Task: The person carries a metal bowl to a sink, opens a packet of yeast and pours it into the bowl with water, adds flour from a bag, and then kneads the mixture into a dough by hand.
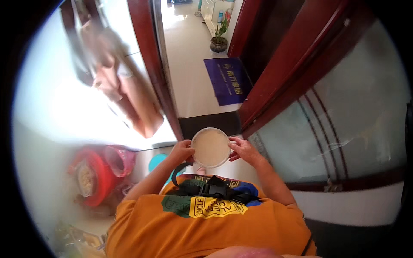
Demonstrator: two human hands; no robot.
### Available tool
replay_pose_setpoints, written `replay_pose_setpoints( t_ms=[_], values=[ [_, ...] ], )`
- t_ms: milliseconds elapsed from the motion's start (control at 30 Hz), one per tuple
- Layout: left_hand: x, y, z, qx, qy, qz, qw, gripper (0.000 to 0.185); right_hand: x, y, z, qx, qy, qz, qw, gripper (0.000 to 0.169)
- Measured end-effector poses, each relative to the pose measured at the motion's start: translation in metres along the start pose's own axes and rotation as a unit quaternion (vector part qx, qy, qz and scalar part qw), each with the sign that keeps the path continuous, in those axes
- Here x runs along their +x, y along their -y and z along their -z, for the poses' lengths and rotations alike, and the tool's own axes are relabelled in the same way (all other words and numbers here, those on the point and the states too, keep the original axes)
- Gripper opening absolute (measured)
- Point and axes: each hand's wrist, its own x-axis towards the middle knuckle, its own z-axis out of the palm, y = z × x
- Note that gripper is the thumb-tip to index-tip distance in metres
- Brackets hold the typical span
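Note:
A round container (211,147) with a pale, cream-coloured top surface is held level in front of the body, between both hands. My left hand (184,150) grips its left rim, thumb on the edge and fingers underneath. On the opposite rim, my right hand (240,149) has its thumb on top and fingers below. Whether the pale surface is a lid or the contents, I cannot tell. A dark strap (179,173) hangs by the left forearm.
A doorway with a dark red frame (274,80) lies ahead, a purple mat (228,80) and a potted plant (218,43) beyond it. On the left are a red basin (108,187), a pink container (129,160) and a turquoise round object (157,162). A glazed panel (355,129) stands right.

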Motion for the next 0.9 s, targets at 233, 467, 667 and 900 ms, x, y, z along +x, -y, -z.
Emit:
replay_pose_setpoints(
  t_ms=[233,467,667,900],
  values=[
    [0.148,-0.158,-0.017,0.017,0.043,-0.027,0.999,0.023,0.107,0.077,0.115,0.052,0.009,0.03,0.998,0.056],
    [0.319,-0.231,0.022,-0.044,0.018,-0.05,0.998,0.049,0.294,0.148,0.229,0.067,0.053,0.015,0.996,0.048],
    [0.424,-0.292,0.075,-0.155,-0.083,-0.055,0.983,0.082,0.496,0.277,0.297,0.068,0.103,0.012,0.992,0.041],
    [0.425,-0.215,0.174,-0.138,-0.279,-0.001,0.95,0.035,0.631,0.373,0.237,0.088,0.13,0.042,0.987,0.039]
  ],
)
